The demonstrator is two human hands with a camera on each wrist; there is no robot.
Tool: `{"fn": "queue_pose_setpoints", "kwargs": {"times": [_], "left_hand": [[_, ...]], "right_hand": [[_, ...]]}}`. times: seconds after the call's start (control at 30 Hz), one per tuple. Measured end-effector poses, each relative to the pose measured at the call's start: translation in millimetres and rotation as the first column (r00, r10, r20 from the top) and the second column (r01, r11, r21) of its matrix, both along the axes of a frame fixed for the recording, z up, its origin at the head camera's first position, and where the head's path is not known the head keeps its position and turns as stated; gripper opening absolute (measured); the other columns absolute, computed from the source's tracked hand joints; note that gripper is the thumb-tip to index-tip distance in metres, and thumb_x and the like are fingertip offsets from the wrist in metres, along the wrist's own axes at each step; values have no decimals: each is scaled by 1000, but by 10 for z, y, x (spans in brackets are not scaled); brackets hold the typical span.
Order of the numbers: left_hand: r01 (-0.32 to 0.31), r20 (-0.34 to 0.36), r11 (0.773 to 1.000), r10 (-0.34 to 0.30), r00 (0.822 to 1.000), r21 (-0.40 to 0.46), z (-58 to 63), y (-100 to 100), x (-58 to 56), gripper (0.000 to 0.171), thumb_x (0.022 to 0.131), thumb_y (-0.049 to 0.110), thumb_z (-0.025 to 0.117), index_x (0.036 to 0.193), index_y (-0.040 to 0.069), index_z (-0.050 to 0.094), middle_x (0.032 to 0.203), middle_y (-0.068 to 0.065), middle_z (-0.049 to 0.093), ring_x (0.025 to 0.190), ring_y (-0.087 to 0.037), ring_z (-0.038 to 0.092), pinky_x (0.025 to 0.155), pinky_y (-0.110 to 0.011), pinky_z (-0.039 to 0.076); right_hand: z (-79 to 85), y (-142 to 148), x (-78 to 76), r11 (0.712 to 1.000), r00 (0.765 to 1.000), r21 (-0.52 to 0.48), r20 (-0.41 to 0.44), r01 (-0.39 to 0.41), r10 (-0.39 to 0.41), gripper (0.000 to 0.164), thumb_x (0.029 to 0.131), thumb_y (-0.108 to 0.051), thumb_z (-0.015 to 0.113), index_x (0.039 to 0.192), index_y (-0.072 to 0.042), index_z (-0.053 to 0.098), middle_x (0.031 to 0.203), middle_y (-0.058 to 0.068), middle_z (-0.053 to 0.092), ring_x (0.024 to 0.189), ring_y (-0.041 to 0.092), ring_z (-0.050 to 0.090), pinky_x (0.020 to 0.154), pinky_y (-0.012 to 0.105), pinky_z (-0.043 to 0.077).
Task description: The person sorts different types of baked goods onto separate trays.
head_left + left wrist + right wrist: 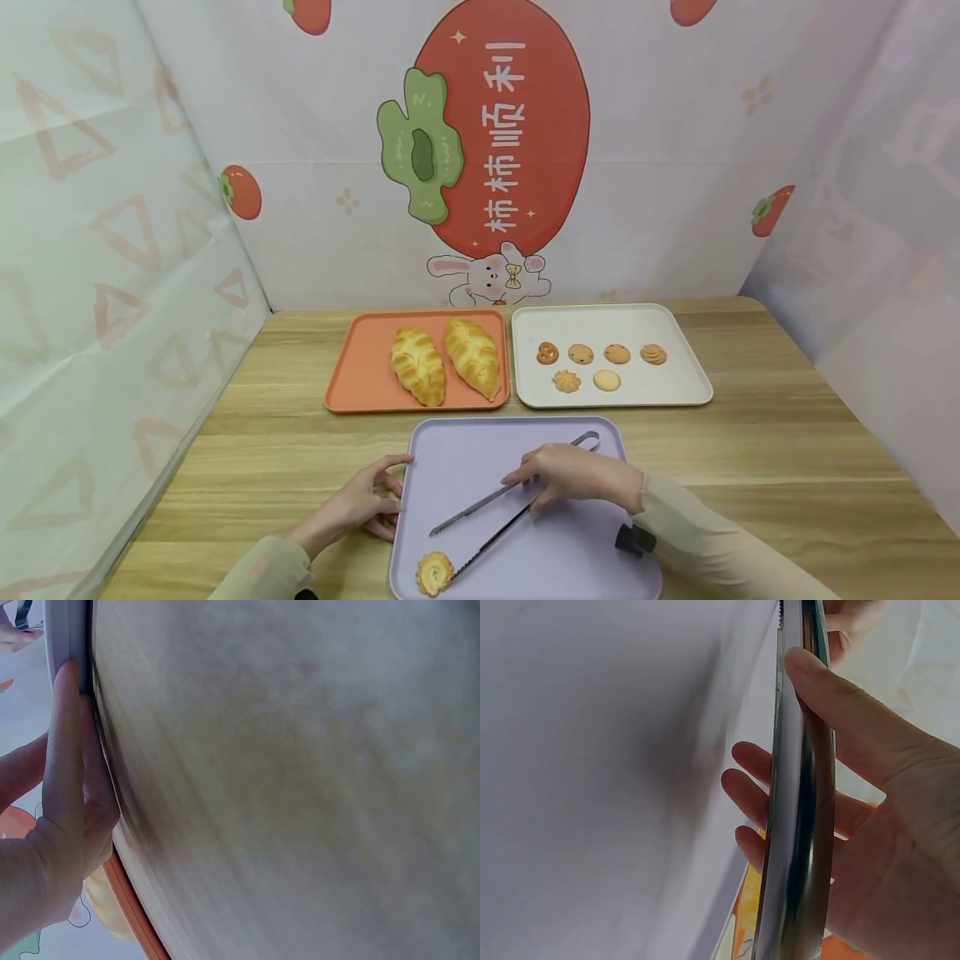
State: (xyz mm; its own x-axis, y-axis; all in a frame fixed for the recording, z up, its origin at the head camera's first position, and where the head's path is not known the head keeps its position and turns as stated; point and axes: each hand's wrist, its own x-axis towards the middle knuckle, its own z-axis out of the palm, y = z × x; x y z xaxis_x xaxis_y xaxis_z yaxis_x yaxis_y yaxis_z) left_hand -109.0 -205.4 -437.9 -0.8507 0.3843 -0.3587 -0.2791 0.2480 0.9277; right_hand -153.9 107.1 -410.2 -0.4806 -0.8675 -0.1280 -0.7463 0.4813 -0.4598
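My right hand [573, 479] grips metal tongs [480, 504] over the lavender tray [592, 542], thumb on one arm and fingers on the other. In the right wrist view, the shiny tongs [799, 825] cross the palm. The tong arms are spread apart, and one serrated tip is right at a round, fluted-edge cookie [435, 573] in the tray's near left corner. My left hand [360, 504] is at the tray's left side, its fingertips touching the rim. In the left wrist view, extended fingers [64, 750] rest along that rim.
Behind the lavender tray, an orange tray [360, 367] bears two braided loaves [418, 365]. Beside it, a white tray [675, 387] holds several small cookies [581, 354] and a pretzel-shaped one [547, 353]. All stand on a wooden table [787, 450] with printed cloth walls [315, 125] around it.
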Motion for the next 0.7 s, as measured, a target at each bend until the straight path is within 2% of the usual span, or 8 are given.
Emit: {"fn": "queue_pose_setpoints", "kwargs": {"times": [0.13, 0.33, 0.7], "left_hand": [[3, -3, 1000, -3, 1000, 4, 8, -1, 1, 64, 77, -12, 54, 134, -2, 27, 88, -15, 45, 58, -18, 56, 50, -39, 56], [3, -7, 1000, -3, 1000, 9, -1, 1, 4, 64, 77, -12, 54, 134, -2, 26, 89, -14, 44, 57, -19, 55, 49, -39, 56], [7, -9, 1000, -7, 1000, -3, 4, 5, 3, 64, 77, -12, 53, 134, -2, 26, 89, -14, 45, 58, -19, 56, 49, -39, 56]], "right_hand": [[-13, -27, 7, 1000, 1000, 5, 0, -9, 9, 44, 70, -24, 72, 112, -14, 63, 90, -5, 62, 78, 1, 54, 67, 9, 46], [-29, -39, 14, 998, 999, -40, 4, -44, 44, 38, 72, -21, 70, 108, -10, 64, 85, -4, 62, 70, -2, 51, 61, 7, 43], [-99, -4, 16, 995, 999, -93, 33, -30, 33, 35, 75, -20, 67, 108, -9, 64, 82, -5, 60, 66, -5, 44, 57, 6, 42]]}}
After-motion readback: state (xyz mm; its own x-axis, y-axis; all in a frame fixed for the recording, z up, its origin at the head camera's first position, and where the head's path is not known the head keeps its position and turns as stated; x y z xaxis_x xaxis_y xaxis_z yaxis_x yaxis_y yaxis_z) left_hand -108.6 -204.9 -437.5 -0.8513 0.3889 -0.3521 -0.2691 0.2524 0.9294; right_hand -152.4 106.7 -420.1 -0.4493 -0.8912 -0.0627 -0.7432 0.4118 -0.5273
